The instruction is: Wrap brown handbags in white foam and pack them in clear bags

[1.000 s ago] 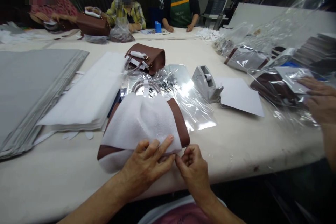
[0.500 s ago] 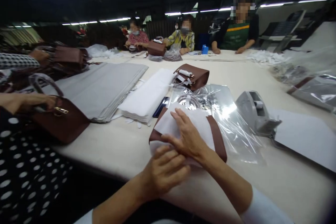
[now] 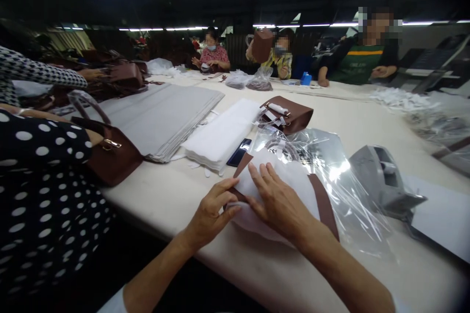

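A brown bag (image 3: pixel 325 205) lies at the table's near edge, with a white sheet (image 3: pixel 301 190) wrapped over its middle. My right hand (image 3: pixel 275 198) rests on the sheet, its fingers spread. At the bag's left side, my left hand (image 3: pixel 215 208) pinches the edge of the white wrapping between thumb and fingers. Clear plastic (image 3: pixel 352 190) spreads behind and to the right of the bag. A dark blue flat object (image 3: pixel 239 152) lies just beyond its left corner.
Beyond are a white sheet stack (image 3: pixel 223 132), a grey sheet stack (image 3: pixel 161 112) and another brown bag (image 3: pixel 297 113). A grey tape dispenser (image 3: pixel 382 176) stands right. A person in polka dots (image 3: pixel 40 156) is close at left; others sit across the table.
My left hand has moved up and left from below my right hand to the bag's left edge and closed there. The view has shifted left. Across the table, a person has raised a brown bag.
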The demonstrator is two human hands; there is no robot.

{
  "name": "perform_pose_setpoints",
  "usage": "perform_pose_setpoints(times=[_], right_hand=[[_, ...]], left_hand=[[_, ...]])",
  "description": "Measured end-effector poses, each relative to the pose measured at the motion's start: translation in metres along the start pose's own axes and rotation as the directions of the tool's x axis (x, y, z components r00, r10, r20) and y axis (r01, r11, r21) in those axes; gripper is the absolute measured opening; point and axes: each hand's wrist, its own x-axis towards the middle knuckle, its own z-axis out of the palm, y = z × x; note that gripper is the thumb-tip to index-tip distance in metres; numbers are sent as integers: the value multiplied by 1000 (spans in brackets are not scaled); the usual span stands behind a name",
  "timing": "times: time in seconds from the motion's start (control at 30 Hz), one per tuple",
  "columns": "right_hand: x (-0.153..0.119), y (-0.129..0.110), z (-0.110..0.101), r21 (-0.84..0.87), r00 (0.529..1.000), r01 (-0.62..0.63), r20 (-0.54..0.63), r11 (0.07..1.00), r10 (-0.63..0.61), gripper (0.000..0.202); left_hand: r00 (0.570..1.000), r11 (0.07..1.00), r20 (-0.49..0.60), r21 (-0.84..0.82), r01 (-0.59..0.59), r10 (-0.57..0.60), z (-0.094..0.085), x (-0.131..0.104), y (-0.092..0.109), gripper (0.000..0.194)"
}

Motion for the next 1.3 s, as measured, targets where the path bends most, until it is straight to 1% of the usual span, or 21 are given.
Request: perform_pose_setpoints(times=[0.07, 0.17, 0.23, 0.33, 0.43, 0.53, 0.6, 0.67, 0.7, 0.77, 0.87, 0.93, 1.07, 1.17, 1.23, 1.3], right_hand=[[-1, 5, -7, -17, 997, 27, 74, 999, -26, 68], [-2, 9, -13, -22, 989, 30, 142, 999, -26, 70], [-2, 11, -14, -14, 988, 34, 154, 999, -32, 70], [-1, 10, -12, -40, 988, 32, 150, 999, -26, 71], [0, 4, -7, -132, 995, -23, 90, 991, 35, 67], [6, -4, 1, -205, 992, -125, -50, 971, 117, 58], [12, -5, 4, -212, 982, -168, -126, 963, 144, 53], [20, -1, 4, -174, 975, -169, -173, 970, 139, 47], [23, 2, 2, -125, 974, -149, -190, 981, 124, 43], [26, 9, -3, 44, 966, -84, -240, 995, 92, 36], [20, 18, -9, 306, 936, 5, -337, 952, 104, 31], [10, 18, -8, 377, 923, 51, -371, 925, 100, 30], [-10, 5, 2, 347, 916, 162, -402, 924, -10, 36], [-18, -7, 12, 289, 900, 227, -426, 930, -88, 37], [-22, -15, 19, 240, 876, 268, -465, 933, -132, 35], [-25, -20, 28, 207, 855, 303, -489, 930, -170, 36]], left_hand=[[1000, 999, -2, -32, 3, -3, -1, 5, -1, 7], [998, 997, -39, -58, 54, -56, 1, 7, -4, 7], [995, 994, -67, -86, 62, -68, 3, 4, -6, 6], [994, 993, -101, -113, 20, -31, 5, -2, -8, 5], [993, 995, -119, -97, -12, 0, 5, -5, -9, 3], [992, 995, -121, -83, -49, 39, 5, -3, -11, 2], [990, 993, -118, -75, -88, 79, 6, 1, -12, 4], [989, 991, -101, -72, -113, 106, 6, 6, -10, 4], [991, 992, -89, -72, -107, 100, 6, 9, -8, 4], [997, 996, -66, -70, -53, 48, 7, 13, -3, 2], [998, 996, -40, -80, 48, -52, 8, 15, 2, 6], [996, 991, -14, -106, 86, -88, 10, 15, 3, 6], [991, 981, 33, -140, 135, -131, 14, 14, 1, 3], [992, 980, 60, -158, 120, -112, 18, 12, -1, 9], [995, 981, 38, -166, 96, -91, 23, 10, -4, 12], [997, 982, -15, -174, 72, -76, 30, 7, -7, 11]])
